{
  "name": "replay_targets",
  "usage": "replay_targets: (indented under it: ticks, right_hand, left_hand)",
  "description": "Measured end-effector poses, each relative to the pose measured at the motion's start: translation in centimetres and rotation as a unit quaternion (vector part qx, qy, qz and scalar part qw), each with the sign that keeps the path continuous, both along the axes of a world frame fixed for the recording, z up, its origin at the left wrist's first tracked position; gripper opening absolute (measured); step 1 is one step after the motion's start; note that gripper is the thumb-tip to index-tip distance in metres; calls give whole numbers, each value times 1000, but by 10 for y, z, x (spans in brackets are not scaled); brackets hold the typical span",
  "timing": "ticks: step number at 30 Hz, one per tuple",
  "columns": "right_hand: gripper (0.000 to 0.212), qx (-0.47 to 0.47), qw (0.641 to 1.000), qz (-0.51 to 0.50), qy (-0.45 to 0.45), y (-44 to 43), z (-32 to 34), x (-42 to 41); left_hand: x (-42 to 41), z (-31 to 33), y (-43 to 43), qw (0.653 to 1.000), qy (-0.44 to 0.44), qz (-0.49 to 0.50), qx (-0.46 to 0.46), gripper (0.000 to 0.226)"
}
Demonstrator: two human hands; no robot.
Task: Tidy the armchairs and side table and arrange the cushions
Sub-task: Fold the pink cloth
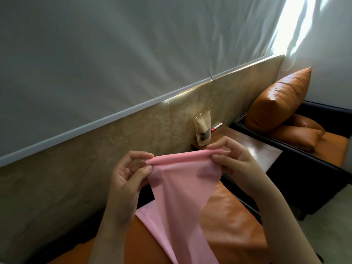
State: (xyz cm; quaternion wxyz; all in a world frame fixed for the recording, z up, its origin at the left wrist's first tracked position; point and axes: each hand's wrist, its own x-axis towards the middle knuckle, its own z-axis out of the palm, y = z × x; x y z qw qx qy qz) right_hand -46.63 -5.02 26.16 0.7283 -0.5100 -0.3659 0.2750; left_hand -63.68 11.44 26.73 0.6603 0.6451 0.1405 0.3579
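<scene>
**Rolled edge at risk of slipping loose**

Pinching the rolled top edge of the pink cloth (182,180) between left hand (127,174) and right hand (232,159), rest hanging below over the orange seat (232,225). Uneven tension could unroll it; paper bag (203,128) just beyond, easily knocked
</scene>
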Motion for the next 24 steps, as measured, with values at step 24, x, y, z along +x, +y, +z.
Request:
replay_targets:
  ticks: [24]
  right_hand:
    - [19,3,1000,-3,6,4,-6,2]
  left_hand:
    - [2,-2,-1,1000,8,22,-2,18]
